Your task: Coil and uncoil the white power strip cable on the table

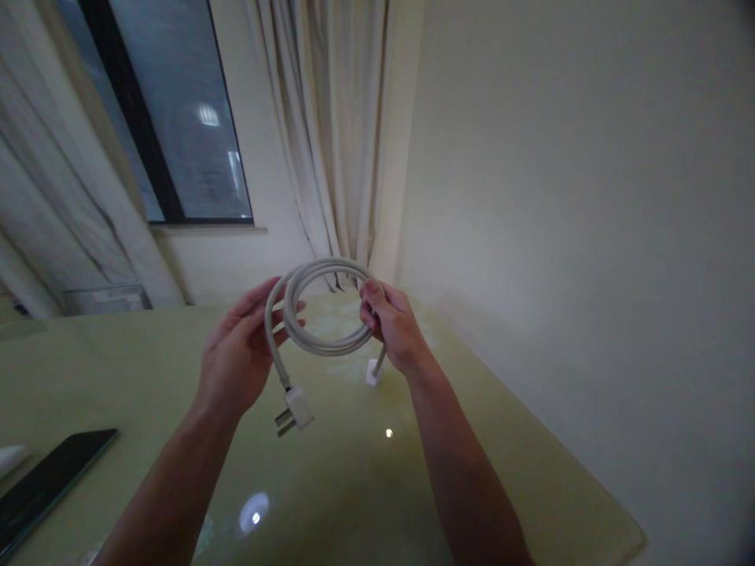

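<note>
- Right hand point(392, 324) is closed on the coiled white rubber power cable point(322, 342).
- Left hand point(241, 354), fingers loosely open, touches the coil's opposite side.
- White 2-pin plug point(295, 409) dangles below the left hand, above the glossy green bench point(354, 487).

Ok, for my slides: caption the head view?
Left hand and right hand hold a coiled white cable above a table.

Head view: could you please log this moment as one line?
left hand: open, touching cable | right hand: gripping cable | plug: hanging above table
</note>
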`<state>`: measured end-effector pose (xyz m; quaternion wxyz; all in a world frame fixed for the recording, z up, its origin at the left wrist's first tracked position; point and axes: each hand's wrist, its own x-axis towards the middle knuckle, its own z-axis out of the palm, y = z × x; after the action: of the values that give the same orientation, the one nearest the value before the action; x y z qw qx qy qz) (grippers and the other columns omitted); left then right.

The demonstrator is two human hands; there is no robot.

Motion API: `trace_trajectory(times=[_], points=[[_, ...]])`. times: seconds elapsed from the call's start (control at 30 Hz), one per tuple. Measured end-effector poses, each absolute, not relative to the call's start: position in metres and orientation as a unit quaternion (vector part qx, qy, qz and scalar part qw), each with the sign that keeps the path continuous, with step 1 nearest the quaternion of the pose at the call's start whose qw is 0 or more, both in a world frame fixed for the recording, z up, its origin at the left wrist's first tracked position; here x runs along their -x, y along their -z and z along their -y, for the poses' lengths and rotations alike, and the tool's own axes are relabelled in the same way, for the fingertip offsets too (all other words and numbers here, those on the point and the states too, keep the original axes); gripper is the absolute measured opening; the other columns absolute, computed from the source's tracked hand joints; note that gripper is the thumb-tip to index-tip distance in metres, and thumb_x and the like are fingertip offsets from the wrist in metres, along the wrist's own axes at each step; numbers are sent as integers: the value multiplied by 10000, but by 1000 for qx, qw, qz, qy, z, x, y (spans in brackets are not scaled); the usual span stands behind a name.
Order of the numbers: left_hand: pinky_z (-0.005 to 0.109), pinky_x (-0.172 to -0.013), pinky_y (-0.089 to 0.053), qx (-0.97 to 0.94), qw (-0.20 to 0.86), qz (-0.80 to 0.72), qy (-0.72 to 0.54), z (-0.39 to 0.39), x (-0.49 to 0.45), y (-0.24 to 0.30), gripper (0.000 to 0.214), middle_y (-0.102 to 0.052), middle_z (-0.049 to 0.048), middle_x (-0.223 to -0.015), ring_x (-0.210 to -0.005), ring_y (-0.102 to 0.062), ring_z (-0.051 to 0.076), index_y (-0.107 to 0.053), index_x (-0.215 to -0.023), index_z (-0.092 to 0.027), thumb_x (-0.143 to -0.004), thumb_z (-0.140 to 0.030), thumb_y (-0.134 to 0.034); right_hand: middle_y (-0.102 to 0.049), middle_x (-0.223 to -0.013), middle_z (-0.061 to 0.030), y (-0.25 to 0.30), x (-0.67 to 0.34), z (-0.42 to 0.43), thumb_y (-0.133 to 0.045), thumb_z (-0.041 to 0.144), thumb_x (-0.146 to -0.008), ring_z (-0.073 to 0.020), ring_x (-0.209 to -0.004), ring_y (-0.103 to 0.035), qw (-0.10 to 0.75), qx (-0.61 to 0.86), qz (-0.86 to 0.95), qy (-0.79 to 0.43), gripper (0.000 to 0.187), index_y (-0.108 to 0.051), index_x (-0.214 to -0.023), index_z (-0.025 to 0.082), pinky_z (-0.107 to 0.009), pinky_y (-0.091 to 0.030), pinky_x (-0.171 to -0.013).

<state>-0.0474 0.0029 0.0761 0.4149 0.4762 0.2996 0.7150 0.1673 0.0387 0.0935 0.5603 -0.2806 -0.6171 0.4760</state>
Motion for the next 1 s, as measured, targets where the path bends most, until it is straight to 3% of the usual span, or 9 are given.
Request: trace_trajectory(times=[0.1, 0.17, 0.23, 0.37, 0.47, 0.57, 0.7, 0.83, 1.0], points=[[291, -538, -597, -448, 488, -295, -689, 8, 40, -85, 498, -769, 81, -895, -614, -703, 182, -738, -1152, -176, -937, -619, -668, -422, -557, 78, -95, -165, -33, -618, 719, -956, -81, -490, -292, 526, 266, 647, -484, 536, -498, -785, 226, -243, -194, -461], [232, -429, -495, -447, 507, -310, -669, 14, 36, -89, 480, -594, -15, -610, -436, -545, 123, -731, -1008, -157, -934, -630, -695, -446, -567, 71, -96, -162, -28, -632, 701, -958, -82, -501, -321, 497, 258, 668, -490, 530, -497, -773, 223, -240, -213, -469], [175, -373, -385, -428, 525, -310, -667, 16, 36, -92, 429, -360, -97, -505, -358, -348, 62, -696, -875, -149, -935, -571, -740, -493, -585, 63, -97, -159, -23, -644, 683, -955, -85, -510, -359, 476, 248, 670, -513, 503, -534, -802, 217, -236, -235, -475], [151, -311, -229, -341, 555, -255, -714, 16, 44, -100, 441, -225, -123, -510, -366, -115, 42, -590, -763, -168, -1044, -507, -614, -627, -715, 42, -98, -154, -19, -725, 618, -915, -62, -476, -308, 442, 214, 651, -579, 427, -657, -996, 204, -241, -181, -442], [153, -317, -227, -283, 548, -204, -760, 18, 53, -109, 475, -241, -110, -508, -364, -115, 52, -522, -752, -185, -1127, -464, -442, -600, -754, 62, -96, -150, -20, -812, 529, -870, -46, -472, -198, 410, 170, 649, -618, 419, -695, -1124, 217, -253, -124, -429], [167, -318, -221, -272, 501, -199, -797, 22, 59, -117, 561, -243, -101, -483, -368, -106, 64, -499, -732, -183, -1162, -457, -266, -531, -708, 69, -93, -144, -23, -753, 544, -918, -57, -485, -186, 416, 163, 639, -626, 415, -722, -1182, 225, -256, -128, -439], [193, -321, -180, -296, 405, -239, -832, 28, 63, -123, 543, -235, -105, -475, -389, -78, 72, -500, -731, -186, -1135, -526, -373, -483, -646, 72, -89, -146, -33, -739, 602, -904, -52, -471, -232, 484, 223, 621, -575, 417, -731, -957, 188, -251, -159, -447], [178, -343, -177, -290, 348, -247, -857, 31, 69, -126, 534, -221, -117, -469, -418, -62, 73, -453, -733, -200, -1067, -612, -520, -513, -600, 57, -86, -161, -46, -693, 642, -926, -81, -498, -419, 435, 265, 697, -505, 473, -698, -822, 181, -239, -310, -489], [187, -374, -184, -267, 326, -261, -869, 29, 75, -125, 531, -226, -107, -461, -422, -85, 82, -444, -742, -201, -1128, -561, -380, -596, -662, 22, -88, -177, -51, -642, 502, -1002, -107, -641, -553, 418, 288, 781, -364, 391, -700, -802, 171, -247, -418, -634]])
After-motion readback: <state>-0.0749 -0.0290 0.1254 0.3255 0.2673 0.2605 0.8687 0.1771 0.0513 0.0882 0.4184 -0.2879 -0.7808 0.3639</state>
